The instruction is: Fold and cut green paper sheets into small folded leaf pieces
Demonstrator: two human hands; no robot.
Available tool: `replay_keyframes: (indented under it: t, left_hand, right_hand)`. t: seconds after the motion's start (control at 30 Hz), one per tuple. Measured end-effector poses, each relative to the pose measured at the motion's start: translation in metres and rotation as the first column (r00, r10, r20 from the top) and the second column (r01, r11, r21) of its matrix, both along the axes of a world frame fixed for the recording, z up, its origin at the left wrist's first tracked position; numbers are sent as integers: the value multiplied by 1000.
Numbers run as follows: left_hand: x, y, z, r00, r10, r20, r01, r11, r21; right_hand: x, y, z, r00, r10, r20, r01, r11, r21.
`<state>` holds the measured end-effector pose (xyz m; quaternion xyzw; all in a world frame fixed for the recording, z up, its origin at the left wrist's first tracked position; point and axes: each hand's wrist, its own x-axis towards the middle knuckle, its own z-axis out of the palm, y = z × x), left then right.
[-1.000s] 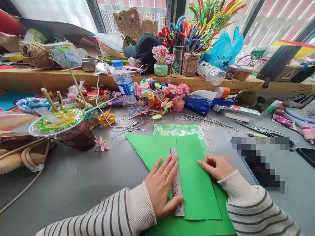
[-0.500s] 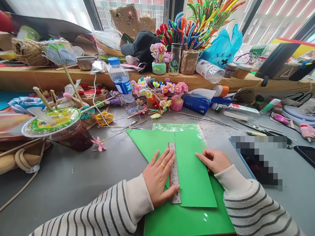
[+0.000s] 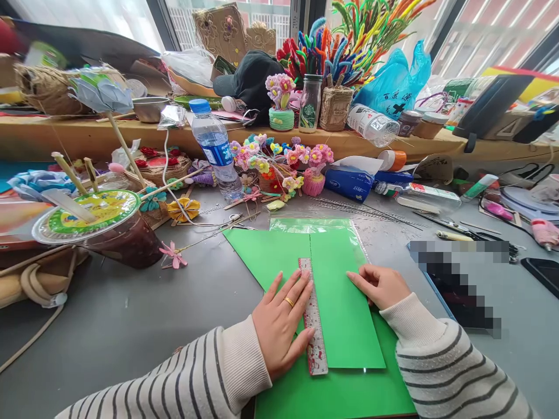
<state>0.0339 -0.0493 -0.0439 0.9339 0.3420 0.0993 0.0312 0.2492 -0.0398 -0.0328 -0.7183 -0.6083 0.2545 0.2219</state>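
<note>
My left hand (image 3: 283,323) lies flat with fingers stretched over a patterned ruler (image 3: 315,343), pressing it down. The ruler sits slightly slanted along the left side of a green paper sheet (image 3: 347,326). A dark line or slit runs up from the ruler's top to the sheet's upper edge, and a green flap (image 3: 257,253) spreads out to the left of it. My right hand (image 3: 384,285) pinches the sheet's right edge between thumb and fingers; some fingertips are hidden. Beneath lies a larger green sheet (image 3: 340,396), with clear plastic wrapping (image 3: 360,241) showing at the top.
A lidded cup of dark drink (image 3: 126,238) stands left, near a pink flower (image 3: 173,255). A water bottle (image 3: 216,151), yarn flowers (image 3: 283,160) and a blue tissue pack (image 3: 349,183) line the back. A partly blurred device (image 3: 454,285) and scissors (image 3: 484,237) lie right.
The ruler has slid a little toward me, its lower end swinging slightly right. My left hand has shifted slightly with it; my right hand stays in place.
</note>
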Motion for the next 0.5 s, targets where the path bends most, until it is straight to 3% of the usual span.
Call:
replay_keyframes:
  t: [0.5]
  left_hand:
    - [-4, 4, 1, 995, -45, 92, 55, 992, -116]
  right_hand:
    - [1, 0, -1, 1000, 8, -5, -7, 1000, 14]
